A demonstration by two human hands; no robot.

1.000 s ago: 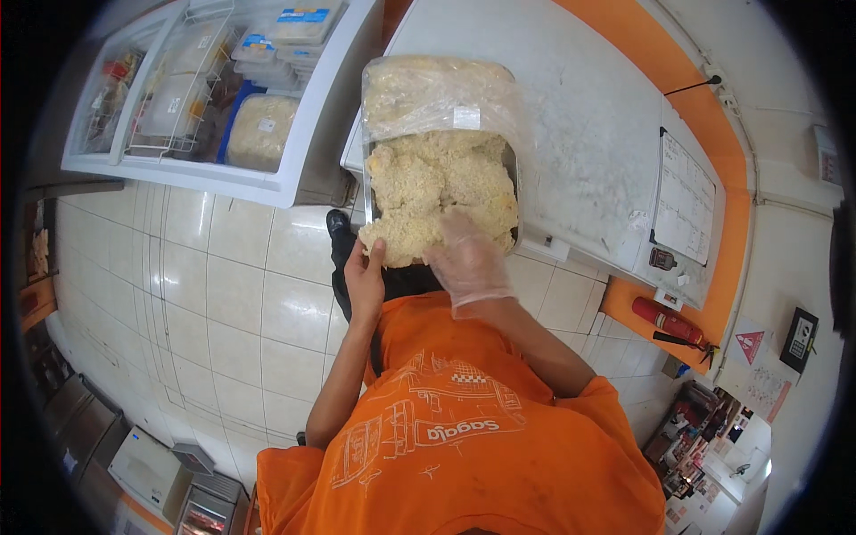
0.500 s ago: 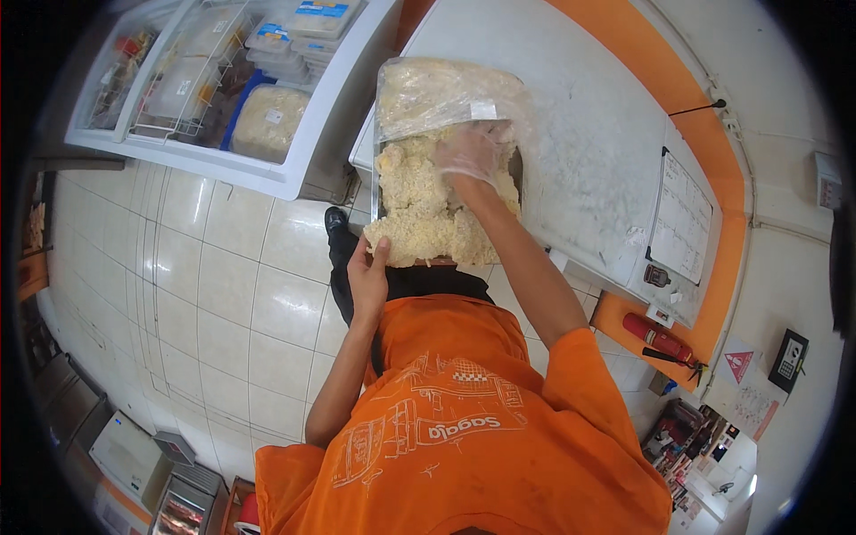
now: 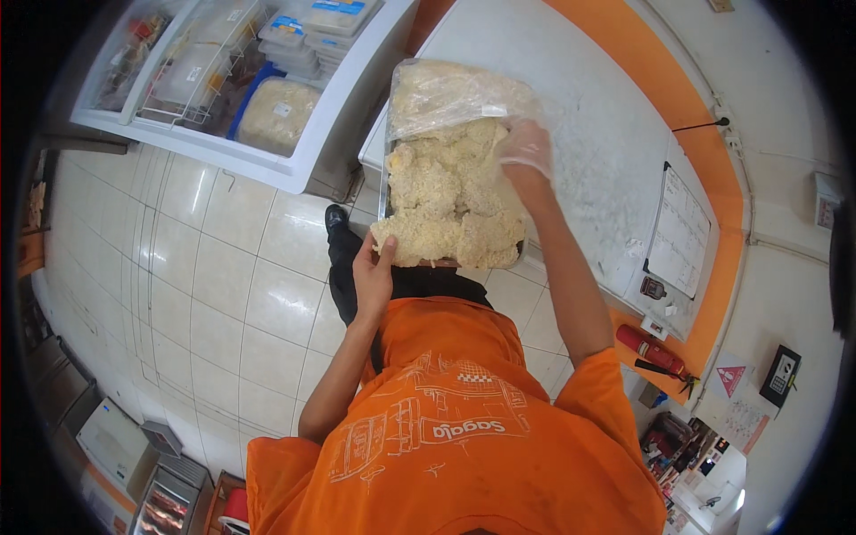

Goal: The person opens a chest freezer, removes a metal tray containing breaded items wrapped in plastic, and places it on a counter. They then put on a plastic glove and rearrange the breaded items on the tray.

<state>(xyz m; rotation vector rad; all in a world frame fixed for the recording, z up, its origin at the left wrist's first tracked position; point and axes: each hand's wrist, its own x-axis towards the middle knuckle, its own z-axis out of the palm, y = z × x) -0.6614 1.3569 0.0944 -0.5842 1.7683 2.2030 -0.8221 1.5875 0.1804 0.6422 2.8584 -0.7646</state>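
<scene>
1. While left hand [image 3: 374,275] half-curls, thumb on breaded pieces [image 3: 432,183], underside grip hidden: tray [image 3: 384,189] ahead, near portion uncovered.
2. Gloved right hand [image 3: 526,150]: partly curled, hold unclear.
3. Plastic film [image 3: 456,94], ahead: far portion left covered.

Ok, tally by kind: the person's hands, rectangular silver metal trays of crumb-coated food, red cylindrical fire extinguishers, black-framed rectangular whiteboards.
Bare left hand, plastic-gloved right hand: 2
Metal tray: 1
Fire extinguisher: 1
Whiteboard: 1
Total: 5
</scene>
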